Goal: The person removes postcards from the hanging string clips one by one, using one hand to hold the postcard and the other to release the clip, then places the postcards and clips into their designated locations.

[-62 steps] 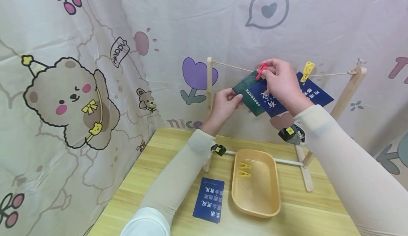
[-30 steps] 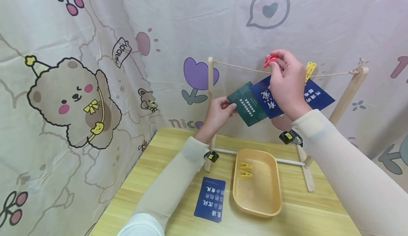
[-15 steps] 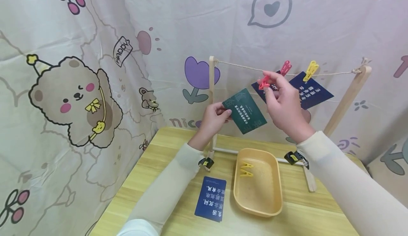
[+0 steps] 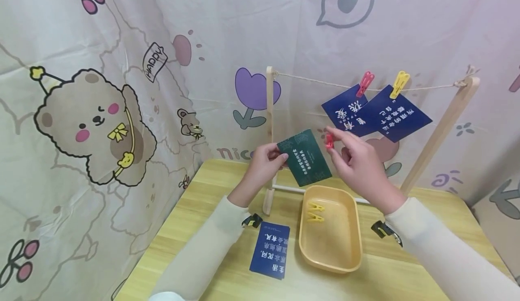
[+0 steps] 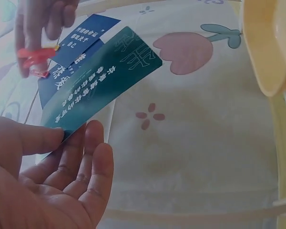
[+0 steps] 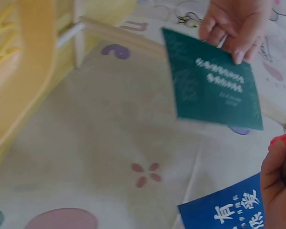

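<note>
My left hand [image 4: 266, 167] pinches a green card [image 4: 305, 157] with white writing by its left edge, between thumb and fingers. To the card's right, my right hand [image 4: 363, 165] pinches a red clothespin [image 4: 329, 140], apart from the card. Behind and above, a twine line [image 4: 321, 81] carries two blue cards: the left blue card [image 4: 341, 107] under a red clothespin [image 4: 365, 84], the right blue card [image 4: 400, 113] under a yellow clothespin [image 4: 400, 84]. In the left wrist view the green card [image 5: 105, 76] bends slightly; in the right wrist view only part of my right hand [image 6: 281, 174] shows.
A yellow tray [image 4: 331, 265] with two yellow clothespins [image 4: 315, 211] stands on the wooden table [image 4: 195, 210]. Left of it lies a stack of blue cards [image 4: 270, 250]. Wooden posts [image 4: 440, 134] hold the line, and a patterned cloth [image 4: 227, 21] hangs behind.
The red clothespin and the green card have come away from the line. Both hands have lowered with them, and the green card has moved left of the hanging blue cards.
</note>
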